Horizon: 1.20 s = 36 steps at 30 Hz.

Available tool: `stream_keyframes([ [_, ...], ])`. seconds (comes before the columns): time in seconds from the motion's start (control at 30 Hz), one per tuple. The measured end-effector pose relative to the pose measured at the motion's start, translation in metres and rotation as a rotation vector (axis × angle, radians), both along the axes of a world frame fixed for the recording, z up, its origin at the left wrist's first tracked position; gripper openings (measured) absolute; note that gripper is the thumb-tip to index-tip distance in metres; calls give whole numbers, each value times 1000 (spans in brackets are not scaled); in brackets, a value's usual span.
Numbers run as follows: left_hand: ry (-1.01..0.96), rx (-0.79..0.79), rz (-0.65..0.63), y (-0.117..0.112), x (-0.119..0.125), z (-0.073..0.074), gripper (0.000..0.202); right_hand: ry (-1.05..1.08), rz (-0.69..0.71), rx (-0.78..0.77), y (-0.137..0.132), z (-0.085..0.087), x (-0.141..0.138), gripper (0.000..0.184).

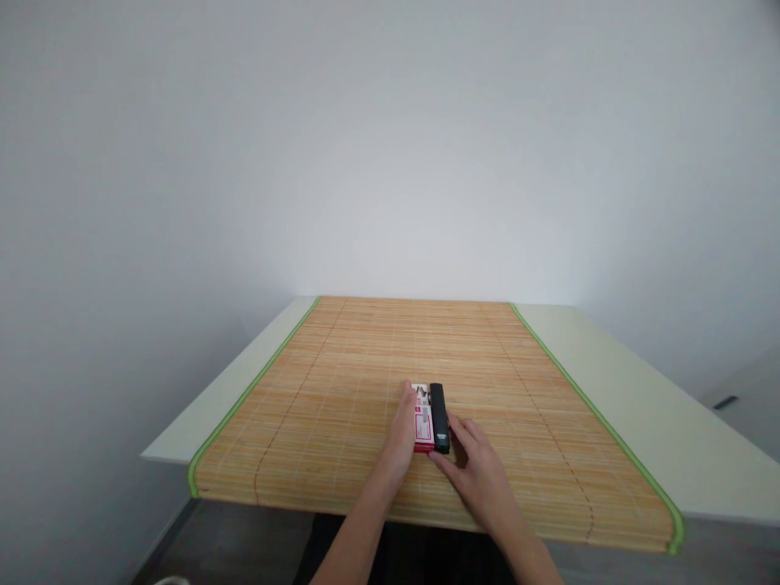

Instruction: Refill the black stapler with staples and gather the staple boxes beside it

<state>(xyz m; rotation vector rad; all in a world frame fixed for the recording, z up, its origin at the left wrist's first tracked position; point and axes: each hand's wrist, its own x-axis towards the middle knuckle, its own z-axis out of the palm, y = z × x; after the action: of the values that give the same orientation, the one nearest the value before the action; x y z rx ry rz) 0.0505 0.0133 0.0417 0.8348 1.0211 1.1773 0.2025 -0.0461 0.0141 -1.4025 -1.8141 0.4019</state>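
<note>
A small pink-and-white box [423, 428] lies on the bamboo mat, with a dark picture printed at its far end. Close along its right side is a black stapler [439, 418], lengthwise to me. My left hand [400, 432] is against the box's left side, its fingers pointing forward and partly covering the edge. With thumb and fingers bent around the stapler's near right end, my right hand [478, 471] touches it. The left thumb and the undersides of both things are hidden.
The bamboo mat [341, 366] with green edging covers the middle of a white table [615, 374] and hangs over its front edge. A pale wall [390, 162] stands behind. A dark handle [725, 402] shows at the right.
</note>
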Motion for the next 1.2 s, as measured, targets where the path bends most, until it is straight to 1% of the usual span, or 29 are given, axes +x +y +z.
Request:
stream_keyframes([
  [0.17, -67, -2, 15, -10, 3, 8, 61, -12, -17, 20, 1, -2, -1, 61],
  [0.33, -68, 42, 14, -18, 1, 14, 53, -11, -4, 13, 2, -1, -1, 61],
  [0.5, -120, 65, 38, -28, 4, 10, 47, -6, 6, -13, 2, 0, -1, 62],
  [0.57, -164, 68, 60, -29, 10, 8, 46, -23, 6, -11, 2, 3, 3, 60],
  [0.63, -215, 39, 68, -28, 21, 8, 46, -64, -6, -11, 2, 7, 13, 58],
  [0.73, -319, -47, 57, -23, 49, 9, 49, -135, -27, -17, 1, 13, 40, 54],
  [0.83, -423, -93, 23, -17, 88, 8, 51, -178, -43, -50, 2, 20, 80, 51],
  [0.97, -544, -71, -100, -9, 142, 5, 59, -199, -60, -144, 6, 31, 140, 50],
  [1.03, -572, -56, -134, -6, 164, 4, 62, -198, -61, -182, 8, 37, 164, 49],
  [1.1, -571, -72, -149, -3, 179, 4, 62, -194, -67, -201, 11, 40, 182, 49],
  [1.2, -554, -114, -164, -1, 188, 7, 61, -194, -79, -208, 14, 40, 197, 51],
])
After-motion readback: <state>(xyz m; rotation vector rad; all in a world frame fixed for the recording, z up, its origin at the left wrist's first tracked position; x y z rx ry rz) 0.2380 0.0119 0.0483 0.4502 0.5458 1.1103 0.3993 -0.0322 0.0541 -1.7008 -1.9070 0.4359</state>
